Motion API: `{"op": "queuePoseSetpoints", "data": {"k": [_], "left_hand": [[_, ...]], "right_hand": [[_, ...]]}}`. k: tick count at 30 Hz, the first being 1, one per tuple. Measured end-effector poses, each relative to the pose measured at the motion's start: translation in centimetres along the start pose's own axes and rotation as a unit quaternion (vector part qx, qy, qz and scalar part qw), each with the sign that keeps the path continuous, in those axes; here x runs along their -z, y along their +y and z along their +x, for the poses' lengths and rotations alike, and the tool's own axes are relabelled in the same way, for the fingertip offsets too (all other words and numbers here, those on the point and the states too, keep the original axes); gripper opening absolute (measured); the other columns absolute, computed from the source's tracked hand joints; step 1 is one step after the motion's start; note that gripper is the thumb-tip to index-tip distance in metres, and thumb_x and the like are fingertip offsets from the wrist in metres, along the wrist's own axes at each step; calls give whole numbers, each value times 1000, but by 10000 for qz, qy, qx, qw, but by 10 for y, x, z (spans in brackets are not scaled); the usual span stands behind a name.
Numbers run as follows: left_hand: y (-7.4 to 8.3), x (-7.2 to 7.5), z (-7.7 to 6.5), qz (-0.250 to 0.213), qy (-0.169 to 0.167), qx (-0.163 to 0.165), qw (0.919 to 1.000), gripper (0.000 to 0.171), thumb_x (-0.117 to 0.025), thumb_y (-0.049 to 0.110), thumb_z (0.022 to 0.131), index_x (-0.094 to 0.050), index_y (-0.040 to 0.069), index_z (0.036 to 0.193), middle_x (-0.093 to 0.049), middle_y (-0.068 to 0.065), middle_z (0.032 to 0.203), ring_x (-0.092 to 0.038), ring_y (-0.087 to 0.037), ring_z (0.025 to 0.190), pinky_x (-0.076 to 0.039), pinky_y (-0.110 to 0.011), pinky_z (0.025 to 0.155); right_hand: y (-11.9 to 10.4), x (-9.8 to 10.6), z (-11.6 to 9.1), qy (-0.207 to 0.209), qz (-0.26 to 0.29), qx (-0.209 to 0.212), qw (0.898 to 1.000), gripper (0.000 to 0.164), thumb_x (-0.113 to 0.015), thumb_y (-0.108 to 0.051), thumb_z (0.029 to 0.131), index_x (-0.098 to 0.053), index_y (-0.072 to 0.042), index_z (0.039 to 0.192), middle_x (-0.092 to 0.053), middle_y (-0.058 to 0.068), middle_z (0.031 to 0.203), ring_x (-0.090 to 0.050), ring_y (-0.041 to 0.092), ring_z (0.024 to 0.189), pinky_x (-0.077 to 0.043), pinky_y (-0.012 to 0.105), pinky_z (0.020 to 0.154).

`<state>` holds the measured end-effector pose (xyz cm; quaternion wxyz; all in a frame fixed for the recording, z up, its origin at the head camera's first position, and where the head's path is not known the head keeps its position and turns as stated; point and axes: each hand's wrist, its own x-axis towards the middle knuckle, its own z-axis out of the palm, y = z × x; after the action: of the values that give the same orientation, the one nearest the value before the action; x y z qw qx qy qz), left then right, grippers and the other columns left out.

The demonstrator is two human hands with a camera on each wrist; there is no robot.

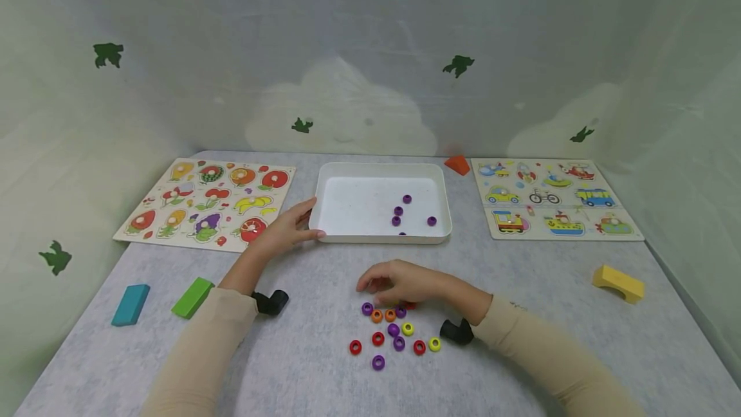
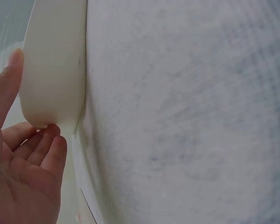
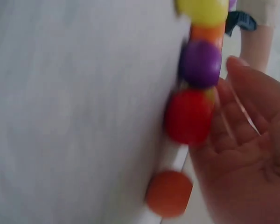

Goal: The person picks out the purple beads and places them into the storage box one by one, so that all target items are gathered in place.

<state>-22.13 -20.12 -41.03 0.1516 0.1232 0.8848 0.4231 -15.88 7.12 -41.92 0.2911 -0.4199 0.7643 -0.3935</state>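
A shallow white tray (image 1: 359, 204) stands at the back middle, with several purple beads (image 1: 407, 199) in its right half. At its front left corner, my left hand (image 1: 287, 229) holds the tray between thumb and fingers; the left wrist view shows the fingertips against the tray's wall (image 2: 53, 70). My right hand (image 1: 399, 280) hovers over the far side of a loose group of beads, fingers loosely bent and thumb apart. Purple (image 1: 378, 363), red (image 1: 356, 347), orange (image 1: 377, 316) and yellow (image 1: 435, 343) beads make up this group. Close by the right fingers is a red bead (image 3: 189, 116).
A fruit puzzle board (image 1: 231, 203) lies left of the tray, a vehicle puzzle board (image 1: 556, 198) right of it. An orange block (image 1: 458, 165) sits behind. Blue (image 1: 130, 305) and green (image 1: 193, 298) blocks lie on the left, a yellow arch block (image 1: 618, 284) on the right.
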Motion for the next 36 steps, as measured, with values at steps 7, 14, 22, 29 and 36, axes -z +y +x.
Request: {"op": "queuePoseSetpoints", "data": {"k": [7, 14, 22, 29, 36], "left_hand": [[-1, 0, 0, -8, -9, 0, 10000, 89, -65, 42, 64, -15, 16, 133, -14, -3, 136, -20, -17, 121, -23, -34, 95], [-2, -1, -1, -6, 2, -28, 10000, 88, -64, 41, 65, -15, 16, 133, -14, -4, 136, -19, -17, 121, -22, -34, 95], [-2, -1, -1, 0, 22, 53, 10000, 89, -65, 42, 64, -15, 17, 133, -14, -3, 136, -19, -17, 121, -23, -34, 95], [-2, -1, 0, 10, 64, 113, 9999, 89, -65, 42, 63, -16, 18, 133, -15, -1, 136, -20, -15, 121, -23, -33, 95], [-1, 0, 2, 2, 2, 47, 10000, 89, -64, 41, 64, -15, 15, 133, -15, -3, 136, -20, -16, 121, -24, -33, 94]], "right_hand": [[0, -10, 4, -280, -158, 312, 9990, 22, -56, -9, 78, -60, -17, 98, -55, -13, 95, -48, 4, 89, -38, 18, 80], [-4, -4, 4, -26, -228, 359, 9991, 17, -58, -12, 77, -61, -15, 94, -56, -10, 90, -50, 2, 80, -42, 17, 72], [8, 46, 4, 1870, -236, 97, 9820, 21, -58, -14, 76, -59, -10, 97, -57, -6, 90, -51, 7, 80, -45, 24, 69], [31, 79, 6, 3030, -491, -1099, 9453, 18, -59, -12, 75, -59, -10, 93, -57, -2, 86, -53, 10, 79, -45, 23, 71], [48, 84, 13, 2778, -862, -2048, 9346, 14, -60, -11, 75, -59, -11, 89, -55, 1, 82, -49, 14, 75, -43, 24, 66]]}}
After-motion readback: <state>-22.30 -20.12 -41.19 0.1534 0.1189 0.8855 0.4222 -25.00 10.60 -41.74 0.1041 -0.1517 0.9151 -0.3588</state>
